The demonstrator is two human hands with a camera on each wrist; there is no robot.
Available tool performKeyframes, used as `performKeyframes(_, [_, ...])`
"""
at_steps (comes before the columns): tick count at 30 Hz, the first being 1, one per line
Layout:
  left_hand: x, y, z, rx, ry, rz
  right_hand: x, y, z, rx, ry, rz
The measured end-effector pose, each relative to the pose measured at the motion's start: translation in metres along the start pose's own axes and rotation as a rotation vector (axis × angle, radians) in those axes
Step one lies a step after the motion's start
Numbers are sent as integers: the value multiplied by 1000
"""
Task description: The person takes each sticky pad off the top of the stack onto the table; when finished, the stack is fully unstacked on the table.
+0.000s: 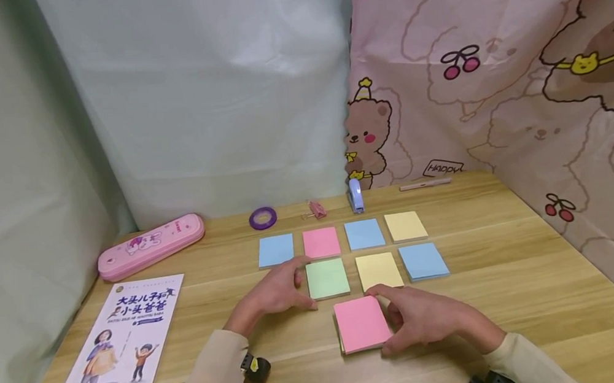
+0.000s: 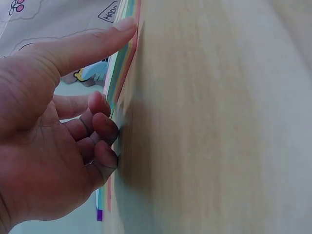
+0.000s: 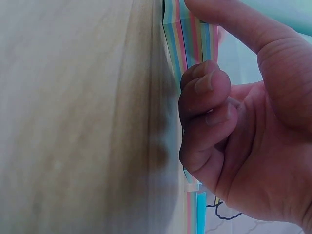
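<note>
In the head view, my right hand (image 1: 424, 313) grips a pink sticky note pad (image 1: 361, 324) near the front of the table, index finger at its far edge and thumb at its near right corner. A pale layer shows under that pad's left edge. My left hand (image 1: 274, 290) holds the left side of a green sticky note pad (image 1: 328, 278), index finger by the far corner and thumb by the near one. The left wrist view shows the left thumb (image 2: 97, 46) against striped pad edges. Striped layers (image 3: 192, 41) stand by the right fingers in the right wrist view.
More pads, among them blue (image 1: 276, 250), pink (image 1: 321, 242) and yellow (image 1: 406, 226), form two rows. Behind lie purple tape (image 1: 263, 218), a binder clip (image 1: 317, 209), a stapler (image 1: 355, 196) and a pen (image 1: 425, 184). A pencil case (image 1: 151, 246) and booklet (image 1: 119, 345) are left.
</note>
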State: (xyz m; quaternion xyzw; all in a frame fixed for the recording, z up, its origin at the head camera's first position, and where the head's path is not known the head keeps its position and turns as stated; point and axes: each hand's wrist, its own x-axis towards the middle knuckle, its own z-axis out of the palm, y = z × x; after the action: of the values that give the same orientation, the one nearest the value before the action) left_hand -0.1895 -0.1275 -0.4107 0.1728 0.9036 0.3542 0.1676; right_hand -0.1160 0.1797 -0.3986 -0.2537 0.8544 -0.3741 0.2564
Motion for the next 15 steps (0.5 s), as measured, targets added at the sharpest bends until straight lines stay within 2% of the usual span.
performKeyframes(7, [-13, 0, -5, -54, -1, 17, 0, 1, 0, 9, -7, -1])
performKeyframes(11, [-27, 10, -4, -28, -46, 67, 0, 2, -1, 4, -8, -3])
performKeyframes(15, [-41, 26, 4, 20, -109, 121, 1, 2, -1, 0, -12, -13])
